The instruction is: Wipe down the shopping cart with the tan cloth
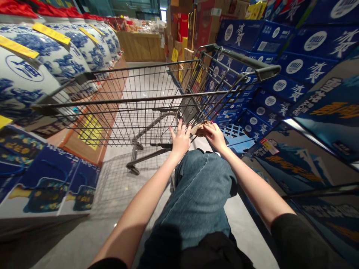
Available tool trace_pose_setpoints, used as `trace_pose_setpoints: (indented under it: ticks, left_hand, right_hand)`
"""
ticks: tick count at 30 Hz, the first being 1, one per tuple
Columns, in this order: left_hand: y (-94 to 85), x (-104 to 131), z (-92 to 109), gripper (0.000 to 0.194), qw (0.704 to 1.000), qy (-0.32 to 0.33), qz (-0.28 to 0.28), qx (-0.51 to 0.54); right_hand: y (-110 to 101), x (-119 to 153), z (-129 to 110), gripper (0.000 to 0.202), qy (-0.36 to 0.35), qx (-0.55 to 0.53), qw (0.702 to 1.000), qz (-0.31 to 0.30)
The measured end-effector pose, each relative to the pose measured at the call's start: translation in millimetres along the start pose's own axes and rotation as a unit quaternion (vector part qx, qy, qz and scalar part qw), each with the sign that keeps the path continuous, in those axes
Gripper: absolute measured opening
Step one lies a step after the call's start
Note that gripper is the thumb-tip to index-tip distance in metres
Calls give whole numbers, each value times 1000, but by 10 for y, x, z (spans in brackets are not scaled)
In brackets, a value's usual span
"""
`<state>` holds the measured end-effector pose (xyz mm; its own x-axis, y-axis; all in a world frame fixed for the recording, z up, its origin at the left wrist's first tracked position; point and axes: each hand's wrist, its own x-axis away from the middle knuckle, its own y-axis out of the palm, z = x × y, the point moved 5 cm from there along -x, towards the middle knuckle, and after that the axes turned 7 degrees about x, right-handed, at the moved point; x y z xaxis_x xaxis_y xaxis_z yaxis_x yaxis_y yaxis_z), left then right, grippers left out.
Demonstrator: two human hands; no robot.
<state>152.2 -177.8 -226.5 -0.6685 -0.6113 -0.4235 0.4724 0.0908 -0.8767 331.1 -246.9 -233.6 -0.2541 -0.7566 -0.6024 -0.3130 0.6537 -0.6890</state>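
A wire shopping cart (146, 99) stands sideways in front of me, its basket showing nothing inside. My left hand (180, 140) is spread with fingers apart against the cart's lower wire side, near its dark panel (189, 109). Just to the right, my right hand (215, 135) pinches a crumpled brown piece of paper or cloth (198, 129), which reaches toward the fingertips of my left hand. Below both hands are my bent knees in blue jeans (204, 186).
Large blue-and-white jars (56, 56) with red cloth tops line the left on a wooden ledge (112, 108). Boxes with printed pictures (47, 183) stand at the lower left. Stacked blue cartons (300, 67) rise on the right, close to my right arm. Grey tiled floor (117, 194) lies below the cart.
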Motion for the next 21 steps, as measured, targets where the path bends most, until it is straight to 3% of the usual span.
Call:
trace_pose_setpoints:
  ticks: [3, 5, 11, 17, 21]
  left_hand:
    - [-13, -4, 7, 64, 1000, 4, -5, 1]
    - [-25, -12, 8, 64, 1000, 5, -9, 3]
    - [-42, -63, 15, 63, 1000, 3, -6, 12]
    - [-26, -102, 28, 60, 1000, 3, -7, -9]
    - [10, -143, 28, 61, 1000, 6, -6, -16]
  right_hand:
    - [-148, -103, 1, 34, 43, -12, 995, 94]
    - [-165, -141, 3, 34, 67, -40, 990, 121]
    - [129, -88, 45, 34, 143, -174, 974, -9]
    - [52, -227, 84, 34, 162, -198, 967, -12]
    - [-93, -337, 94, 36, 181, -216, 959, 22]
